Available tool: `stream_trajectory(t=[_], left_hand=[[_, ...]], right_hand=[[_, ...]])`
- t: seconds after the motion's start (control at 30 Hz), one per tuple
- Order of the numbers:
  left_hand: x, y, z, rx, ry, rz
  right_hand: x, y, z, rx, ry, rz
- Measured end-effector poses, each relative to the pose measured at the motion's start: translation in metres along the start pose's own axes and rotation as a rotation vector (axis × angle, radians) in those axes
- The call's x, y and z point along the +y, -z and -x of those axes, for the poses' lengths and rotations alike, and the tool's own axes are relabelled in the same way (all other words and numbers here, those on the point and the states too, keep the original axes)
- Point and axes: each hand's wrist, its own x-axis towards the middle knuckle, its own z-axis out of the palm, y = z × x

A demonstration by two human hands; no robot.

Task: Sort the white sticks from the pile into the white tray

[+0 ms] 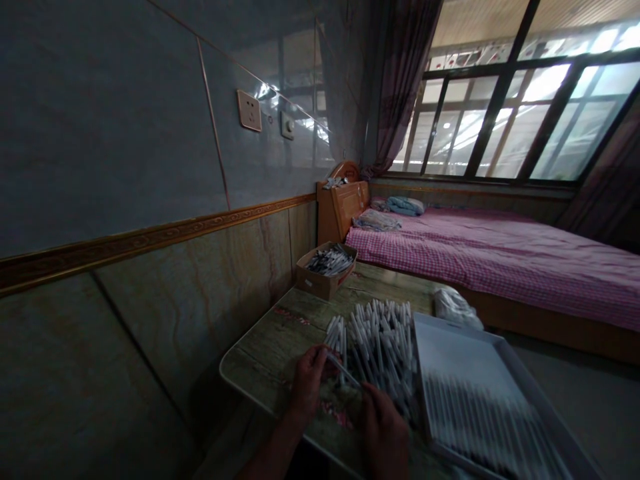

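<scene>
A slim, whitish pen (344,369) spans the gap between my two hands above the near part of the table. My left hand (309,380) pinches its far left end with thumb and fingers. Its near right end is in the fingers of my right hand (384,427), which is dark and partly blurred. Just beyond lies a big heap of similar white pens (383,333), with a smaller bunch (337,333) on its left. To the right, a pale shallow tray (460,343) holds many pens laid side by side in a row.
A cardboard box (313,283) full of dark-tipped pen parts (331,260) stands at the table's back left, near the wall. A clear plastic bag (456,308) lies behind the tray. Beyond the table (265,343) is a bed (475,247) with a pink checked cover.
</scene>
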Motion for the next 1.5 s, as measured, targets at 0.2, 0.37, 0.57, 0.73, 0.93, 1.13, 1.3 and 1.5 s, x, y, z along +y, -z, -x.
stream_trajectory(t=[0.2, 0.37, 0.57, 0.73, 0.93, 1.13, 1.3, 1.5], left_hand=[[0.002, -0.003, 0.004, -0.015, -0.005, -0.013], [0.005, -0.002, 0.007, -0.066, -0.006, -0.063], [0.010, 0.001, 0.008, -0.086, 0.049, -0.074], [0.007, 0.008, 0.009, -0.018, -0.106, -0.199], [-0.005, 0.018, 0.000, 0.282, -0.522, -0.603], [-0.020, 0.023, -0.020, 0.203, -0.561, -0.903], [-0.025, 0.024, -0.028, 0.097, -0.444, -0.937], [-0.025, 0.026, -0.029, 0.064, -0.397, -0.911]], right_hand=[[-0.010, 0.003, -0.003, -0.014, -0.131, -0.029], [-0.029, 0.001, -0.003, -0.126, 0.002, -0.036], [-0.053, 0.007, -0.002, -0.293, -0.021, 0.235], [-0.074, 0.030, -0.007, -0.242, -0.110, 0.301], [-0.051, 0.095, -0.059, 0.009, -0.152, 0.128], [-0.007, 0.147, -0.132, -0.032, -0.360, 0.381], [0.012, 0.136, -0.162, -0.183, -0.524, 0.477], [0.024, 0.116, -0.182, -0.295, -0.649, 0.576]])
